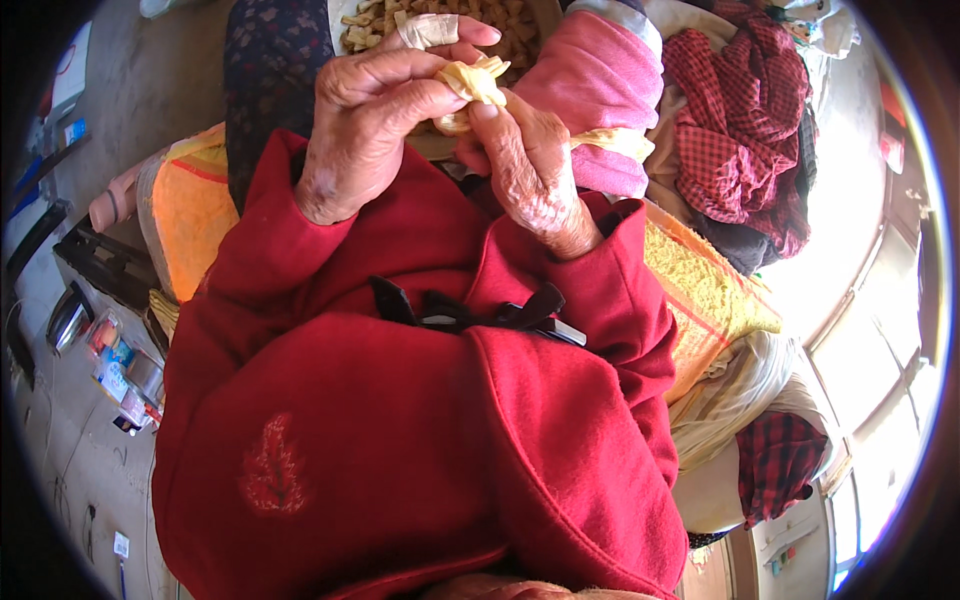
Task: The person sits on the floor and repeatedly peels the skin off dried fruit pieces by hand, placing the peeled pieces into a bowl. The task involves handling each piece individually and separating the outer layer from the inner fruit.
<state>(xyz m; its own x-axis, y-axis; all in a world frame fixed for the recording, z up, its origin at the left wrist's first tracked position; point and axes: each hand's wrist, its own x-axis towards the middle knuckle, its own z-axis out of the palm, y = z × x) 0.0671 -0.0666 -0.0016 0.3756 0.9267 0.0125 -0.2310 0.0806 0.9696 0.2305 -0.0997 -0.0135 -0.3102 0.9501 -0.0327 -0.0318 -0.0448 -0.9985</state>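
Observation:
Both hands meet at the top centre, above my lap. My left hand (367,112), with pale tape wrapped on one finger, pinches a folded, knotted yellowish strip (476,82) from the left. From the right, the thumb and fingers of my right hand (529,161) press on the same strip. A tail of like yellowish material (611,141) sticks out beyond my right hand, over a pink cloth (589,75). Behind the hands stands a pale container (337,26) holding many small yellowish folded pieces (517,30), partly hidden by my fingers.
Orange and yellow towels (191,217) lie on both sides of me. At right is a heap of red checked cloth (739,135), with sheer pale fabric (739,390) below it. A pink bottle-like object (112,202) and packaged items (120,367) are at left.

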